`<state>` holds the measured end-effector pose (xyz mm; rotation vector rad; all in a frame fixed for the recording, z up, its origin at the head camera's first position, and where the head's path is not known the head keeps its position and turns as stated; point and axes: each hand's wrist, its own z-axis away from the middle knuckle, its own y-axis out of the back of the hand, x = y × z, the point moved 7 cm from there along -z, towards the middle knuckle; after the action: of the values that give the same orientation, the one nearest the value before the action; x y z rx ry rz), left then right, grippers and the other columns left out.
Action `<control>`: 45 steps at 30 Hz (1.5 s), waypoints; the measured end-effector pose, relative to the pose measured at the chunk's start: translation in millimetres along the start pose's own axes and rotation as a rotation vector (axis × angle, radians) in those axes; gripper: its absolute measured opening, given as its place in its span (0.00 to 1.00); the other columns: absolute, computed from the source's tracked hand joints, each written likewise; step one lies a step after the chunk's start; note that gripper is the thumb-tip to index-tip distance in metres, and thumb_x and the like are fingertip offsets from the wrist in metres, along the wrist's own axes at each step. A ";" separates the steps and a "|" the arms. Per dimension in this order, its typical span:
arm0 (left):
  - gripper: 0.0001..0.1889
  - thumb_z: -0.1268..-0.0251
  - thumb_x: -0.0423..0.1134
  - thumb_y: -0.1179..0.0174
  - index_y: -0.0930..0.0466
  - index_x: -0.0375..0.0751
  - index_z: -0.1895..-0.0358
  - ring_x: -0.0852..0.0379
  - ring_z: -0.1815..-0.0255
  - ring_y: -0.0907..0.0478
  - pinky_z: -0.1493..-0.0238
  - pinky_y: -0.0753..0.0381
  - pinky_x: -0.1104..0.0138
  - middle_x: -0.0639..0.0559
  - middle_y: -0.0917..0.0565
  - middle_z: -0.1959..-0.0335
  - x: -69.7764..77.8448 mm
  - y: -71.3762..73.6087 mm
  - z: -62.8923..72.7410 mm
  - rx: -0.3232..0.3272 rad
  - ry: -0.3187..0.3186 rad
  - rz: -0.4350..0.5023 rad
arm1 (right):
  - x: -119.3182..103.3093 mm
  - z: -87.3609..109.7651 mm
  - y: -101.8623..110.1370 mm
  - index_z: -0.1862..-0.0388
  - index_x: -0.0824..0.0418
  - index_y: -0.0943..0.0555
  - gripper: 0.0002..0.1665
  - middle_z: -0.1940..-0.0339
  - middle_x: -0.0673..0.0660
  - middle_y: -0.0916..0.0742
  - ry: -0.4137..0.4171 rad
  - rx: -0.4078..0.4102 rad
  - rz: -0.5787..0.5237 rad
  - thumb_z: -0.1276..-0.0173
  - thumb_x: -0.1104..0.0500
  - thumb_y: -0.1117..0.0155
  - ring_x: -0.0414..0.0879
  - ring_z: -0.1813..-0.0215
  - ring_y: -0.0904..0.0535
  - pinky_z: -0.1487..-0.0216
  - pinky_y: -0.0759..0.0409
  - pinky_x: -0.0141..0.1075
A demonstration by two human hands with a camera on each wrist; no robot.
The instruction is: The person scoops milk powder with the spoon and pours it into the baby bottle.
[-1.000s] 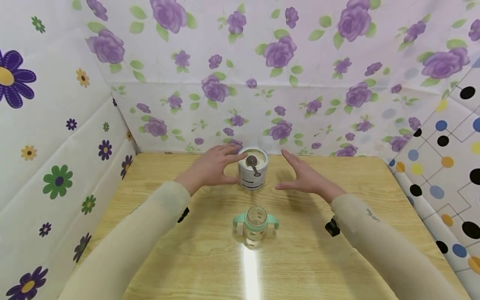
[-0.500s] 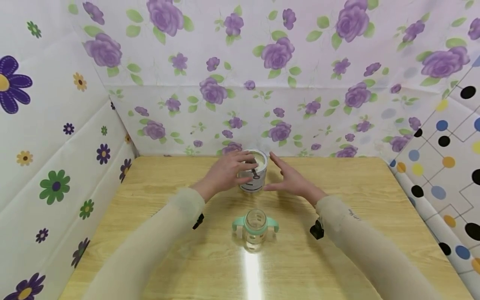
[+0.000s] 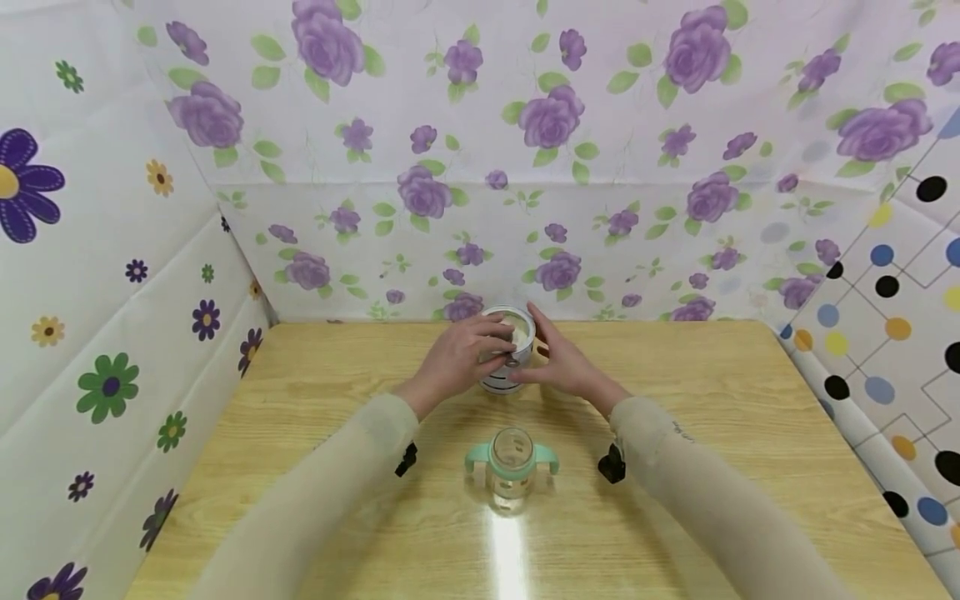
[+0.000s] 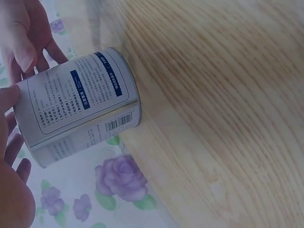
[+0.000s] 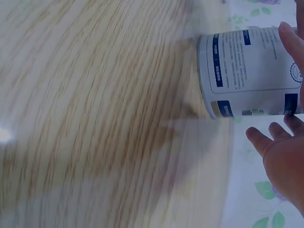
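A white-and-grey printed can [image 3: 498, 385], uncovered and holding pale powder, stands upright near the back wall. My left hand [image 3: 461, 357] lies over its left rim, fingers at the dark scoop [image 3: 513, 362]. They cover most of the scoop, so whether they pinch it is hidden. My right hand [image 3: 566, 362] wraps the can's right side, thumb in front and index finger by the rim. In the left wrist view, the label and barcode of the can [image 4: 80, 99] show beside both hands. In the right wrist view, some right fingers [image 5: 259, 138] stand apart from the can [image 5: 247, 71].
A clear bottle [image 3: 512, 487] with mint-green handles stands uncapped in front of the can. The light wood table [image 3: 315, 375] meets a flowered sheet [image 3: 337, 283] at the back. A patterned sheet hangs on either side.
My left hand has moved right over the can's opening, covering the scoop. My right hand has moved left from beside the can to its side. The head view has tilted slightly.
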<state>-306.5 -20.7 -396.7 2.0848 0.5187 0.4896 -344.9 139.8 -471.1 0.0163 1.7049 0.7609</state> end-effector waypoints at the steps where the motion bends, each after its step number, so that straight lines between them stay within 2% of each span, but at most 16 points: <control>1: 0.12 0.35 0.37 0.22 0.06 0.42 0.50 0.42 0.30 0.20 0.26 0.25 0.50 0.43 0.12 0.40 -0.4 -0.4 0.6 0.007 0.002 0.003 | -0.1 -0.7 -0.8 0.09 0.47 0.66 0.73 0.10 0.58 0.46 -0.002 0.003 -0.014 0.32 0.54 0.19 0.59 0.13 0.45 0.19 0.37 0.61; 8: 0.13 0.37 0.37 0.21 0.06 0.43 0.49 0.44 0.29 0.20 0.27 0.24 0.50 0.45 0.12 0.39 -1.6 -0.9 4.3 0.027 0.024 0.026 | 0.4 -4.4 -4.5 0.09 0.48 0.63 0.72 0.12 0.60 0.41 -0.008 0.029 -0.090 0.32 0.57 0.19 0.60 0.14 0.41 0.20 0.34 0.58; 15: 0.13 0.34 0.37 0.23 0.07 0.43 0.47 0.46 0.29 0.21 0.26 0.24 0.52 0.47 0.12 0.38 -3.2 0.3 5.0 0.043 0.051 0.031 | 1.8 -6.9 -6.4 0.09 0.55 0.59 0.67 0.15 0.63 0.38 -0.003 0.061 -0.144 0.31 0.59 0.20 0.62 0.16 0.38 0.21 0.33 0.58; 20: 0.12 0.31 0.36 0.25 0.07 0.42 0.47 0.45 0.30 0.20 0.31 0.20 0.52 0.46 0.12 0.38 -7.2 3.6 2.6 0.078 0.118 0.124 | 2.6 -6.7 -7.4 0.09 0.55 0.57 0.66 0.15 0.62 0.38 0.009 0.070 -0.162 0.30 0.60 0.21 0.63 0.17 0.37 0.21 0.32 0.59; 24: 0.10 0.30 0.36 0.26 0.06 0.42 0.49 0.45 0.29 0.20 0.31 0.20 0.51 0.46 0.12 0.39 -15.6 6.6 -0.9 0.108 0.201 0.215 | 2.9 -6.6 -7.4 0.09 0.55 0.56 0.66 0.15 0.61 0.37 0.004 0.073 -0.153 0.31 0.59 0.20 0.62 0.18 0.36 0.21 0.31 0.58; 28: 0.10 0.28 0.36 0.28 0.07 0.39 0.48 0.45 0.30 0.20 0.28 0.23 0.50 0.46 0.12 0.38 -29.6 8.0 -5.3 0.142 0.335 0.341 | 2.8 -7.2 -6.6 0.09 0.55 0.56 0.66 0.16 0.60 0.36 -0.005 0.081 -0.138 0.31 0.59 0.20 0.61 0.18 0.35 0.22 0.31 0.57; 31: 0.11 0.28 0.39 0.28 0.08 0.38 0.48 0.46 0.33 0.18 0.30 0.21 0.49 0.46 0.12 0.38 -42.7 7.1 -5.6 0.179 0.490 0.472 | 1.1 -7.6 -6.8 0.09 0.53 0.55 0.66 0.16 0.60 0.35 -0.013 0.085 -0.143 0.32 0.59 0.19 0.61 0.18 0.35 0.21 0.31 0.57; 36: 0.15 0.28 0.42 0.27 0.09 0.37 0.46 0.46 0.40 0.15 0.36 0.16 0.52 0.43 0.11 0.42 -62.5 3.3 2.8 0.291 0.785 0.708 | -0.2 -7.9 -8.6 0.10 0.51 0.54 0.65 0.17 0.60 0.35 -0.026 0.086 -0.166 0.32 0.58 0.19 0.62 0.18 0.35 0.21 0.32 0.58; 42: 0.16 0.27 0.43 0.28 0.09 0.36 0.45 0.50 0.36 0.19 0.27 0.25 0.52 0.45 0.11 0.42 -73.5 -3.3 13.1 0.424 1.026 0.916 | 2.5 -8.4 -9.2 0.10 0.53 0.53 0.66 0.17 0.60 0.33 -0.035 0.101 -0.178 0.33 0.57 0.18 0.62 0.18 0.36 0.20 0.33 0.58; 45: 0.16 0.27 0.44 0.28 0.10 0.36 0.45 0.46 0.36 0.21 0.30 0.25 0.51 0.48 0.12 0.45 -77.0 -9.6 19.1 0.466 1.153 1.010 | 2.9 -7.9 -8.1 0.10 0.53 0.53 0.67 0.18 0.60 0.33 -0.048 0.120 -0.176 0.34 0.55 0.17 0.61 0.18 0.35 0.21 0.33 0.58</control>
<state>-362.4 -69.9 -425.7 2.2033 0.1269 2.4009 -349.5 130.9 -477.0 -0.0318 1.6796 0.5230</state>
